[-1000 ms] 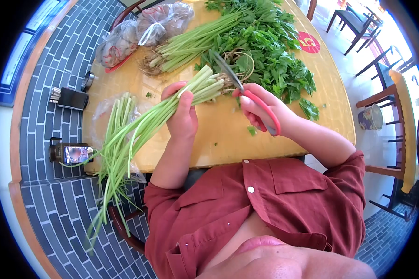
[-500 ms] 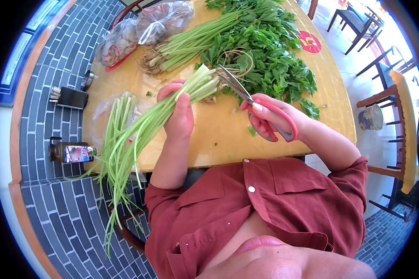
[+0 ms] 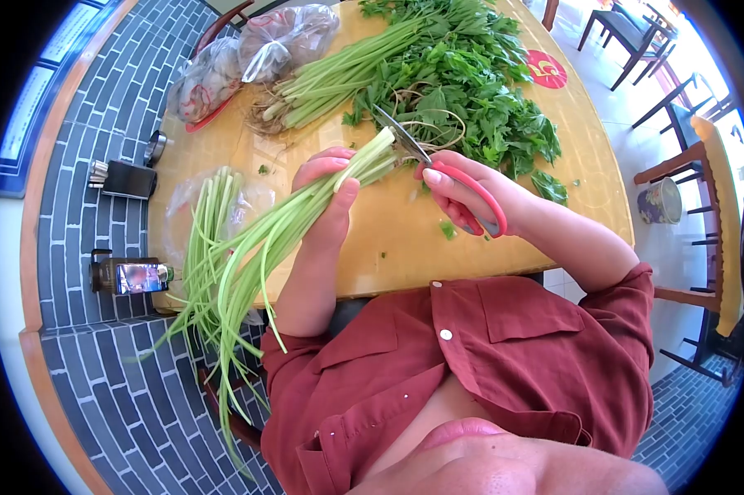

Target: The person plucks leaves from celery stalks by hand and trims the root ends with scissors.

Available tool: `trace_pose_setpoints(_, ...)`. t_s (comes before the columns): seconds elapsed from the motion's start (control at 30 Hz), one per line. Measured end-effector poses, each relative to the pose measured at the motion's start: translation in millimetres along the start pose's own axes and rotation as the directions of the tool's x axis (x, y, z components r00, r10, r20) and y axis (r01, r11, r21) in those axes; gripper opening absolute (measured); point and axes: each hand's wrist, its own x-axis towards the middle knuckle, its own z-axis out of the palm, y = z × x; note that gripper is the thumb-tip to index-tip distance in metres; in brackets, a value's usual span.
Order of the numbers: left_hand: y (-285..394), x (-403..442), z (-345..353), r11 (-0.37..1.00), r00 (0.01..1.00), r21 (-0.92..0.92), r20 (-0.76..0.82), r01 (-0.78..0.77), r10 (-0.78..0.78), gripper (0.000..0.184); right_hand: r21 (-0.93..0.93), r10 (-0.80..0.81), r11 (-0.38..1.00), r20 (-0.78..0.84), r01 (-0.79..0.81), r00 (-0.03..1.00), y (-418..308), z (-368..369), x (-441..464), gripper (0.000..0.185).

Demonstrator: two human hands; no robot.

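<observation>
My left hand (image 3: 329, 198) is closed round a bunch of pale green celery stalks (image 3: 285, 227), their cut ends pointing up and right, the thin ends hanging past the table edge. In my right hand (image 3: 462, 191) is a pair of scissors (image 3: 479, 198) with red and grey handles, fingers through the loops. The blades lie close to the stalk ends; whether they touch cannot be made out. Behind them a leafy celery pile (image 3: 479, 107) covers the table's far side, with rooted celery stalks (image 3: 347, 70) to its left. Another bunch of trimmed stalks (image 3: 211, 206) lies on clear plastic.
Plastic bags (image 3: 285, 41) stand at the far left of the wooden table (image 3: 396, 256). Along the left edge are a black holder (image 3: 130, 179), a metal cup (image 3: 155, 147) and a phone (image 3: 139, 277) on a stand. Chairs (image 3: 628, 45) and a patterned bin (image 3: 661, 203) are on the right.
My left hand has shifted right with the celery bunch, and the hanging ends have swung right. My right hand has moved slightly left, bringing the scissors nearer the stalk ends.
</observation>
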Motion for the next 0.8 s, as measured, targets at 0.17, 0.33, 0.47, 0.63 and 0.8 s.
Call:
trace_pose_setpoints(0.17,-0.9,-0.6,-1.1,0.999,0.999,-0.022,0.005,0.043,-0.043,0.027,0.057,0.009,0.998,-0.049,-0.006,0.999,10.7,3.9,5.3,0.037)
trace_pose_setpoints(0.33,-4.1,-2.7,-7.0,0.996,0.998,-0.067,0.031,0.063,-0.061,0.028,0.061,-0.037,0.997,-0.056,0.04,0.998,10.3,1.4,0.7,0.036)
trace_pose_setpoints(0.47,-2.4,-0.4,-12.0,0.981,0.987,-0.167,-0.116,0.095,-0.115,0.026,0.099,-0.157,0.983,0.003,0.156,0.988,15.3,-4.7,-12.0,0.037)
trace_pose_setpoints(0.63,0.7,2.5,-14.5,0.923,0.956,-0.357,-0.193,0.142,-0.222,0.025,0.077,-0.049,0.996,0.107,0.041,0.993,22.6,-4.0,-24.8,0.039)
trace_pose_setpoints(0.8,-1.4,0.4,-12.7,0.904,0.953,-0.4,-0.187,0.148,-0.239,0.024,0.047,-0.014,0.999,0.093,0.009,0.996,19.8,0.5,-20.3,0.042)
